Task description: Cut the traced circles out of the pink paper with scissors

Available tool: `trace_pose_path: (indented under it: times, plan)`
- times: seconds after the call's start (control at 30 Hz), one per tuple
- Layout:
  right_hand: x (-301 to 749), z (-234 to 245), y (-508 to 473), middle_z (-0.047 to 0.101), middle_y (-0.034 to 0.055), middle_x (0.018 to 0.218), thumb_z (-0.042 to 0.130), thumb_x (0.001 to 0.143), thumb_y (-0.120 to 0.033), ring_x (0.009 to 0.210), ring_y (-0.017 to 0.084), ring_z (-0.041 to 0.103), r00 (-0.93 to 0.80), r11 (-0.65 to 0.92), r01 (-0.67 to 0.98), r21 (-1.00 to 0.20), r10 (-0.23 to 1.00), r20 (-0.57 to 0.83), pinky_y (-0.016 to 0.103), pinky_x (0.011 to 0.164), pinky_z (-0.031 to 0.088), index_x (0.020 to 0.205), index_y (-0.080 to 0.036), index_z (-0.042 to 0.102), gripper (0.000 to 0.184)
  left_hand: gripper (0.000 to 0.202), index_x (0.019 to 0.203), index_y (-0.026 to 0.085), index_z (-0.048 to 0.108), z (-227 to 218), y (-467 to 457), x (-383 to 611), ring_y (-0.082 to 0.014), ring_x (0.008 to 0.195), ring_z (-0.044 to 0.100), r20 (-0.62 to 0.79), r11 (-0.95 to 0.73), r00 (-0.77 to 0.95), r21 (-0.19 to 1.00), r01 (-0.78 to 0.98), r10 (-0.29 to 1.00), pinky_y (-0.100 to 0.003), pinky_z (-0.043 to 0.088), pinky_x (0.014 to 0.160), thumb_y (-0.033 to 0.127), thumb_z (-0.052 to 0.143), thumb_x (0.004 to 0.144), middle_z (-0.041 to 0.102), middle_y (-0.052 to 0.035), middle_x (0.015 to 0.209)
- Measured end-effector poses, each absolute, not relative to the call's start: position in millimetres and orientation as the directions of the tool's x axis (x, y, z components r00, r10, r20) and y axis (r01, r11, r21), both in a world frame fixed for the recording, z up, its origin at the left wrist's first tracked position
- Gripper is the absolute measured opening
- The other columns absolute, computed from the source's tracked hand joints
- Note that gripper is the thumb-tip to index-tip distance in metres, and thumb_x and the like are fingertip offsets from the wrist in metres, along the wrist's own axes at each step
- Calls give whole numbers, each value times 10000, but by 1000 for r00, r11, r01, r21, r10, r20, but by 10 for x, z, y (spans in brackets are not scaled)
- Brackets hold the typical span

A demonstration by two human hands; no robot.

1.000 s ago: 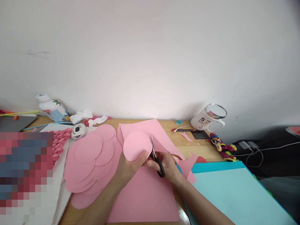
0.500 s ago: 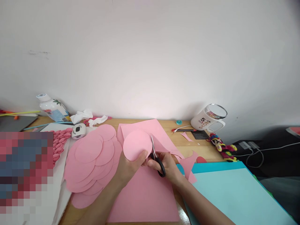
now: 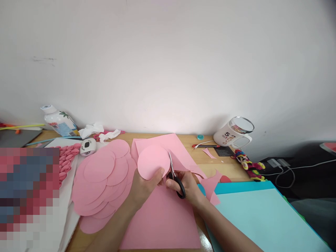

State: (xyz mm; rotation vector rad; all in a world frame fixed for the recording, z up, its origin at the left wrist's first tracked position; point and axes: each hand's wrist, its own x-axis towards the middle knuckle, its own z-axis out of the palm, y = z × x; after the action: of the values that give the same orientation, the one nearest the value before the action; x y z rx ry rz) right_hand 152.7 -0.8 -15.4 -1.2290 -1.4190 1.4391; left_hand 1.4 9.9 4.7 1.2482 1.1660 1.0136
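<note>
My left hand (image 3: 144,187) pinches the lower edge of a pink paper circle (image 3: 153,162), held up above a pink sheet (image 3: 162,220) on the wooden table. My right hand (image 3: 187,184) grips black-handled scissors (image 3: 175,176), fingers through the loops, the blades pointing up along the circle's right edge. A curved pink offcut (image 3: 195,167) trails to the right of the blades. A pile of several cut pink circles (image 3: 103,182) lies just left of my left hand.
Turquoise sheets (image 3: 262,217) lie at the right front. A white mug (image 3: 232,133) lies tipped at the back right, beside a colourful toy (image 3: 248,163) and cables. A plastic bottle (image 3: 57,120), crumpled tissue (image 3: 90,130) and a small white punch (image 3: 87,146) sit at the back left.
The pink circle has turned slightly in my left hand and the scissors have edged a little along its rim. Everything else stays put.
</note>
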Motion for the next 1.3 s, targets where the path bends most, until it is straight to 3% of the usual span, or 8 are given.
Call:
trace_pose_path:
  times: [0.6, 0.9, 1.03, 1.3]
  plan:
    - [1496, -115, -20, 475, -20, 528, 669, 601, -536, 482, 104, 387, -223, -153, 97, -983, 960, -171, 223, 422, 312, 646, -169, 509, 403, 180, 582, 161, 554, 22, 103, 23, -143, 515, 556, -2, 7, 139, 999, -36, 990, -250, 465, 531, 278, 596, 711, 569, 6, 482]
    - [1507, -166, -4, 403, -25, 554, 652, 648, -540, 508, 105, 344, -280, -25, 81, -996, 959, -47, 228, 436, 292, 674, -169, 525, 393, 198, 651, 155, 617, 44, 100, 29, -176, 574, 615, -128, 125, 51, 990, 63, 990, -268, 515, 540, 351, 642, 661, 635, -24, 551]
    - [1509, -110, 2, 406, -32, 557, 637, 674, -527, 543, 128, 377, -266, 66, 65, -996, 963, 46, 241, 490, 355, 773, -187, 543, 366, 197, 642, 150, 639, 50, 88, 43, -179, 568, 623, -138, 134, 44, 987, 84, 989, -267, 517, 532, 346, 650, 642, 663, -37, 581]
    - [1528, -107, -12, 304, -45, 558, 650, 679, -485, 520, 103, 271, -258, 21, 135, -991, 966, -15, 238, 479, 300, 542, -187, 437, 391, 174, 581, 148, 606, 87, 103, 31, -154, 496, 583, -102, 96, 62, 991, 94, 993, -254, 503, 514, 307, 664, 623, 594, -1, 470]
